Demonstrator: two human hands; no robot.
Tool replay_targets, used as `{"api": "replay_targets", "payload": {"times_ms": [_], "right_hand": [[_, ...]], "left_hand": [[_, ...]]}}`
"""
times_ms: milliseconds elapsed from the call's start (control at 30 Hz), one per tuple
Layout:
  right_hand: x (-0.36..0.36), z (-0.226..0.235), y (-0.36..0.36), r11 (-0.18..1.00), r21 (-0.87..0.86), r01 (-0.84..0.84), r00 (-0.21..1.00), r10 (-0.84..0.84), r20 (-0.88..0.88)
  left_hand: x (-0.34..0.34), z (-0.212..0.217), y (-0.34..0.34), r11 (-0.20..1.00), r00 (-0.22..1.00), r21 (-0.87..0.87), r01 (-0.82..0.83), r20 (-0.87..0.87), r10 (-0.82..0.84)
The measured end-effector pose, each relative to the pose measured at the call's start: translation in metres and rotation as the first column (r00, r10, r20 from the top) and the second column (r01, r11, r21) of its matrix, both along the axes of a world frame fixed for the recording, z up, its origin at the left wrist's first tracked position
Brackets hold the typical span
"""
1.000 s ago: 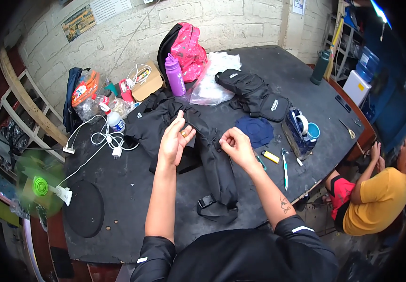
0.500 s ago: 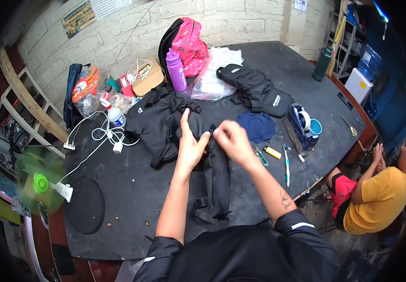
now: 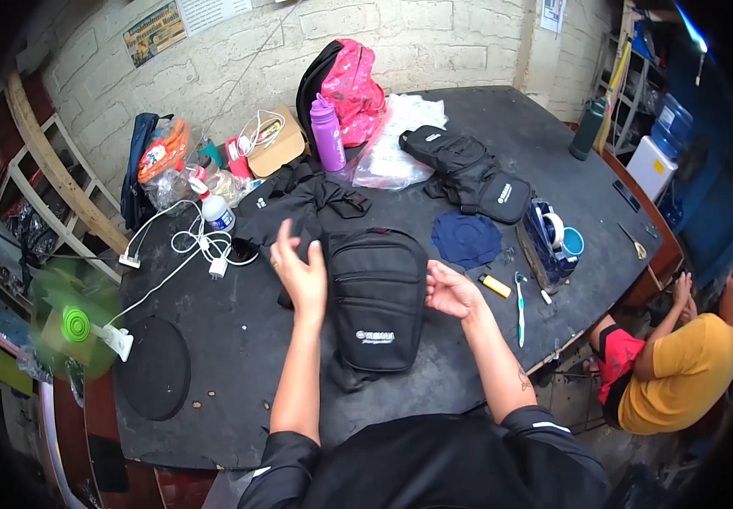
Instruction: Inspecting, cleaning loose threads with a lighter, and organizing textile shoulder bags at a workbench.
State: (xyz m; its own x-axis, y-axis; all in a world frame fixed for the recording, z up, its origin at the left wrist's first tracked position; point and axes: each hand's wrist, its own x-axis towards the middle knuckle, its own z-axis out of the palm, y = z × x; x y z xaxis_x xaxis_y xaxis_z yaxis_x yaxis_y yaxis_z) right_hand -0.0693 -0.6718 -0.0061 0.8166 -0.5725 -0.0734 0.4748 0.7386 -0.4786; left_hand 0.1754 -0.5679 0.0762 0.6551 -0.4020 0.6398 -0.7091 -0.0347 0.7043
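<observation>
Pouch bag (image 3: 377, 299), black, with a zip pocket and a small white mark low on its front, lies flat on the dark worktop (image 3: 239, 356) right in front of me, long side running away from me. My left hand (image 3: 300, 273) is at its left edge, fingers loosely spread and lifted, palm turned toward the bag; can't tell if it actually touches the fabric. My right hand (image 3: 450, 290) sits just off the right edge, open, fingers half curled, pinching nothing.

Behind the bag: heap of black fabric and straps (image 3: 305, 202), touching its top-left corner. Second black bag (image 3: 467, 172) lies farther back right, next to a clear plastic bag (image 3: 400, 140). Purple bottle (image 3: 327, 133) stands upright in front of a pink backpack (image 3: 351, 89) leaning at the wall.

Right of my right hand: dark blue cloth piece (image 3: 467, 238), yellow lighter (image 3: 495, 286), toothbrush (image 3: 519, 305), then a tape dispenser (image 3: 548, 237) near the worktop edge.

Left side: white cables and chargers (image 3: 201, 248), white squeeze bottle (image 3: 215, 209), black round disc (image 3: 155, 367) near the front-left corner.

Another person in a yellow shirt (image 3: 680, 373) sits low past the right edge of the worktop, well apart from my hands.
</observation>
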Motion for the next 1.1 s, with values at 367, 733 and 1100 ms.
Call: {"api": "replay_targets", "payload": {"times_ms": [367,733,1100], "right_hand": [[0.021,0.103,0.03,0.647,-0.656,0.389,0.853,-0.522,-0.009],[0.081,0.102,0.057,0.635,-0.673,0.378,0.906,-0.403,0.13],[0.005,0.111,0.021,0.656,-0.752,0.064,0.996,-0.09,0.006]], "left_hand": [[-0.026,0.06,-0.003,0.856,0.745,0.332,0.396,0.429,-0.511],[-0.034,0.046,0.0,0.631,0.563,-0.498,0.595,-0.302,-0.77],[0.005,-0.062,-0.023,0.412,-0.704,-0.744,0.526,-0.653,-0.281]]}}
